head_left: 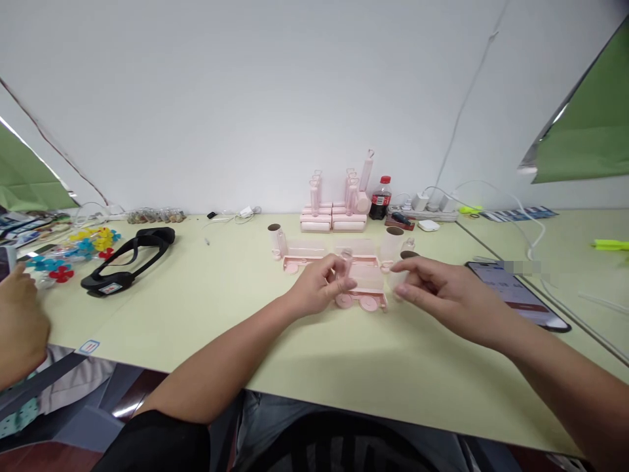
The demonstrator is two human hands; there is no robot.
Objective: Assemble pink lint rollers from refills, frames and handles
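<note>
My left hand (318, 287) is closed, thumb and fingers pinching a small clear tube (346, 257) upright. Just beside it stands a pink toy cart (369, 283) with round pink wheels along its front. To the right, my right hand (442, 295) has thumb and fingers curled toward each other around a pale, blurred piece (396, 280) that I cannot make out. Behind the hands lies another pink tray-like part (304, 252). Pale pink rolls with brown open tops stand at its left (276, 241) and right (392, 242).
Against the wall are stacked pink boxes with upright tubes (316, 219), a cola bottle (380, 198) and a power strip (427, 213) with white cables. A phone (521, 298) lies at right. A black headset (128, 262) and another person's hand (19, 324) are at left.
</note>
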